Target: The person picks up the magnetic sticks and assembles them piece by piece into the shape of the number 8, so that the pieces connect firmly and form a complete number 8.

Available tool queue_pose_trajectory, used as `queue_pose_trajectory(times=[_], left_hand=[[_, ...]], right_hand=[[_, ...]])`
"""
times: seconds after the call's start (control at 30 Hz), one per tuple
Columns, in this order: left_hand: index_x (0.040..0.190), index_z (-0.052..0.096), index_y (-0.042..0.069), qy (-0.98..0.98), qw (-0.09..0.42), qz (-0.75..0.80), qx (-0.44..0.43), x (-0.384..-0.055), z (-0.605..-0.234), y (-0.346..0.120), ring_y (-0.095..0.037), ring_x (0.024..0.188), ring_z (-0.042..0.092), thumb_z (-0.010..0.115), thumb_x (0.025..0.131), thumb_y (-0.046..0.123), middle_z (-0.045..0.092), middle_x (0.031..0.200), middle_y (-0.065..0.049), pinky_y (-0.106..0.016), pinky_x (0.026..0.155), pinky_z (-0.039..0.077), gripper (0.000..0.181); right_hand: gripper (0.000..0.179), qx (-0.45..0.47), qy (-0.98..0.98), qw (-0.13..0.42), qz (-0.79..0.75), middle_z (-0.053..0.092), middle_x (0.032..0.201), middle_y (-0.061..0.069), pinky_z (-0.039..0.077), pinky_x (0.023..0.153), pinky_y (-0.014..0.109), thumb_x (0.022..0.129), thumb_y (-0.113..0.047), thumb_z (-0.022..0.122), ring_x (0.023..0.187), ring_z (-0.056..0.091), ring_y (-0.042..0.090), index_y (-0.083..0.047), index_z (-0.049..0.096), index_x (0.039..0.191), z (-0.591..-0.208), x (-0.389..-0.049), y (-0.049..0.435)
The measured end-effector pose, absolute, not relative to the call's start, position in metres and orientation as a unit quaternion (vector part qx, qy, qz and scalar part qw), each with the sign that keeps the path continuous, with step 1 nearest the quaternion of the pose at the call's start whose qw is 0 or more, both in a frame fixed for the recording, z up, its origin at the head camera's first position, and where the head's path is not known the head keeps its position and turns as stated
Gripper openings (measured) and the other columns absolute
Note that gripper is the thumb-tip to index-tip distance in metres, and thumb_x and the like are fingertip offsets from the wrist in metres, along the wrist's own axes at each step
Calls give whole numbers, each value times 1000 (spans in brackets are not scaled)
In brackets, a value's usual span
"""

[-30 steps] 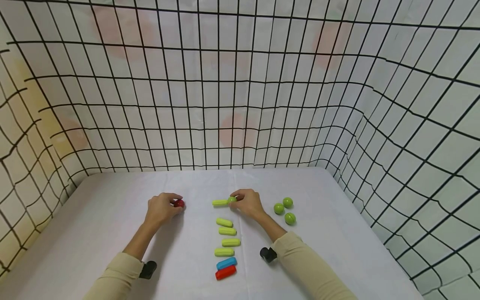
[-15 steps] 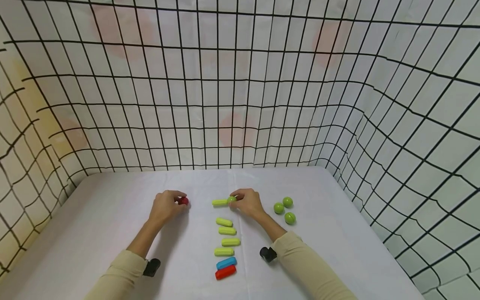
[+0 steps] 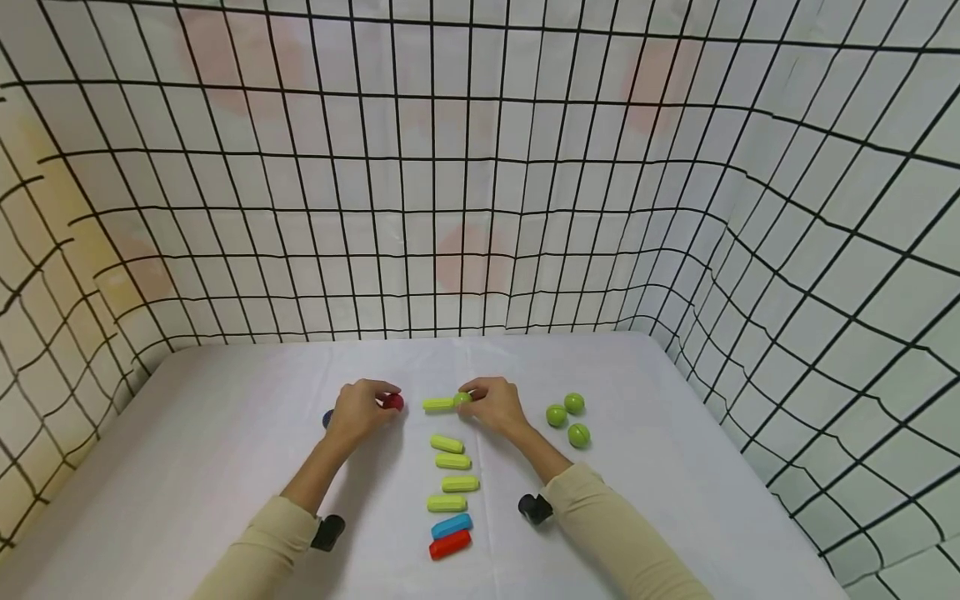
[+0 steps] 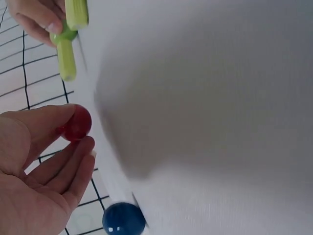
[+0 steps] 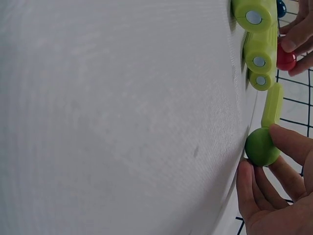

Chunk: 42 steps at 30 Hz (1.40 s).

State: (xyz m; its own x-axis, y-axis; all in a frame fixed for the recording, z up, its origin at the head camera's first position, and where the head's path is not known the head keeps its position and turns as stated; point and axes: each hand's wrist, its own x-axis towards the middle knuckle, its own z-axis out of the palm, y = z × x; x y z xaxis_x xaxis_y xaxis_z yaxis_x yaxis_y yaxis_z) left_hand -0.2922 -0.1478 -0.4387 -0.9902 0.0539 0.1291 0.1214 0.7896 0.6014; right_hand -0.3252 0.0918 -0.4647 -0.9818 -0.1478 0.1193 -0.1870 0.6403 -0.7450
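Between thumb and fingers my left hand [image 3: 362,410] pinches a red ball [image 4: 78,122], just left of a lime-green stick. My right hand [image 3: 495,406] pinches a green ball [image 5: 262,147] that sits against the right end of that lime-green stick [image 3: 438,405]. In the right wrist view the stick [image 5: 272,105] points away from the ball toward the red ball. A narrow gap parts the red ball from the stick's free end. Behind my left hand a dark blue ball [image 4: 123,219] lies on the table, mostly hidden in the head view.
Below the joined pair lies a column of several lime-green sticks [image 3: 453,461], then a blue stick [image 3: 452,526] and a red stick [image 3: 450,545]. Three green balls [image 3: 574,403] rest right of my right hand. Black netting [image 3: 480,208] surrounds the white table [image 3: 225,467].
My left hand has moved right with the red ball, nearer the lime-green stick, and the dark blue ball has come into sight behind it. My right hand has stayed in place on the green ball.
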Motion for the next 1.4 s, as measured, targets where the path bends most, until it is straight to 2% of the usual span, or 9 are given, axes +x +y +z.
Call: queue_pose_trajectory(times=[0.37, 0.53, 1.07, 1.23, 1.4], left_hand=[[113, 77, 6, -940, 58, -332, -58, -294, -446, -131, -26, 92, 69, 77, 84, 8, 77, 106, -14, -40, 81, 57, 30], [114, 77, 6, -938, 54, -338, -55, -295, -447, -127, -27, 92, 69, 78, 84, 9, 77, 105, -14, -40, 81, 57, 29], [114, 77, 7, -930, 57, -360, -51, -295, -452, -124, -23, 87, 70, 79, 84, 10, 77, 107, -14, -39, 82, 57, 31], [117, 76, 10, -917, 37, -397, -18, -296, -454, -128, -24, 93, 70, 79, 85, 14, 78, 108, -14, -30, 75, 52, 32], [119, 76, 12, -887, 5, -461, 33, -297, -455, -134, -21, 86, 69, 77, 89, 17, 76, 112, -17, -23, 66, 49, 31]], right_hand=[[24, 108, -905, 43, 410, 77, 95, 8, 55, 76, 33, 81, -15, 82, 88, 69, 18, -10, 79, 104, -468, -328, 93], [24, 101, -903, 32, 416, 77, 98, 8, 56, 81, 37, 81, -17, 83, 92, 70, 21, -12, 79, 104, -467, -328, 93], [25, 101, -904, 32, 413, 78, 99, 8, 56, 81, 38, 80, -17, 84, 93, 71, 22, -12, 79, 105, -465, -326, 91], [25, 98, -906, 32, 410, 78, 98, 7, 55, 81, 38, 80, -18, 84, 92, 71, 22, -13, 79, 104, -465, -327, 92], [25, 95, -906, 31, 411, 77, 97, 7, 55, 81, 37, 80, -18, 84, 92, 70, 21, -13, 79, 104, -465, -328, 91]])
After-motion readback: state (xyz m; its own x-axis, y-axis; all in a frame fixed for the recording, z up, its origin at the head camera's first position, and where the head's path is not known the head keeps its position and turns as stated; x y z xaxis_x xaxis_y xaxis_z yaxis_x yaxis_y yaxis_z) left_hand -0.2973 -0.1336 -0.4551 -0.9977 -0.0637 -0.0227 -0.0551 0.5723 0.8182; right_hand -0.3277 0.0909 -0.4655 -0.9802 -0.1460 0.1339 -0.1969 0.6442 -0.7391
